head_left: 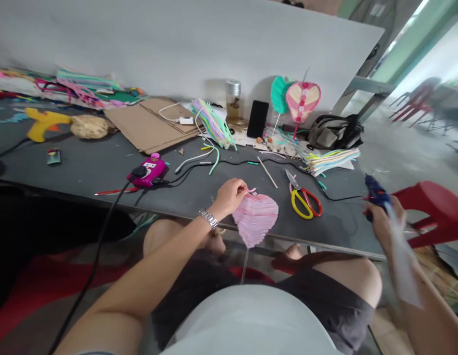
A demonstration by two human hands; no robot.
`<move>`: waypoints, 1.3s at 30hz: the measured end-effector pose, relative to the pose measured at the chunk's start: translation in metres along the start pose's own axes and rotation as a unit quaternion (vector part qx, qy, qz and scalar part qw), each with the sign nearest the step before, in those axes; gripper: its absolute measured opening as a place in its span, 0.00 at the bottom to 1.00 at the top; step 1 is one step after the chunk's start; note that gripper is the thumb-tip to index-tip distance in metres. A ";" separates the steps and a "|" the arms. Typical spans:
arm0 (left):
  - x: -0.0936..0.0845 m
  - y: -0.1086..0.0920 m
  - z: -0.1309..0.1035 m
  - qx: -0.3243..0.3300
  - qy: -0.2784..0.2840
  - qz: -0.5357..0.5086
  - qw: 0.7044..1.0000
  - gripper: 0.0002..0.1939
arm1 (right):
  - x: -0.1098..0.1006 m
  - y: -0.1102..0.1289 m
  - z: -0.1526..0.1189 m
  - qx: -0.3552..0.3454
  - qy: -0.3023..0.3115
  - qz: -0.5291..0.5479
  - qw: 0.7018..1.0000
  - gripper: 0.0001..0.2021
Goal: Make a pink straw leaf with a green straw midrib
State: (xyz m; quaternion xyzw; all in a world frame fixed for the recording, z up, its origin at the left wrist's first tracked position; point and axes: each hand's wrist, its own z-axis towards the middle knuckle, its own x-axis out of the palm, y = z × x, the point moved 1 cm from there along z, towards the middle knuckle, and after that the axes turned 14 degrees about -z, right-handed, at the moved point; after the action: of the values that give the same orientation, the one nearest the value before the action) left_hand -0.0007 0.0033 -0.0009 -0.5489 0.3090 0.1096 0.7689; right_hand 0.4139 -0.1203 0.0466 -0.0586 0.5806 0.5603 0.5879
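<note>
My left hand (231, 196) pinches the top edge of a pink heart-shaped straw fan (255, 219) that lies at the near edge of the grey table (103, 167), its stick hanging down past the edge. Off the table's right end, my right hand (384, 222) grips a blue glue gun (376, 191) whose black cord runs back across the table. Yellow and red scissors (305, 199) lie between the two hands.
A magenta power strip (151, 171) with cables, cardboard sheets (155, 123), straw bundles (213, 123), a phone (257, 119), a jar (233, 101), finished fans (302, 101), a grey bag (334, 131) and a yellow glue gun (42, 123) lie on the table. A red stool (436, 209) stands right.
</note>
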 end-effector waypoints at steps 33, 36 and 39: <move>-0.014 0.002 0.005 -0.051 0.046 -0.211 0.975 0.08 | 0.074 0.171 -0.062 -0.254 0.422 -0.032 0.870 0.24; -0.014 0.003 0.004 -0.047 0.046 -0.216 0.974 0.08 | 0.075 0.172 -0.063 -0.259 0.424 -0.032 0.867 0.23; -0.013 0.004 0.004 -0.042 0.041 -0.217 0.974 0.08 | 0.076 0.173 -0.063 -0.260 0.418 -0.023 0.870 0.22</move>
State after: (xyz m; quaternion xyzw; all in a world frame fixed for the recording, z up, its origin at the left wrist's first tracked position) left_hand -0.0117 0.0104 0.0049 -0.6390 0.2082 -0.0695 0.7372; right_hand 0.2265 -0.0573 0.0704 -0.4516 0.6038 0.6003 0.2667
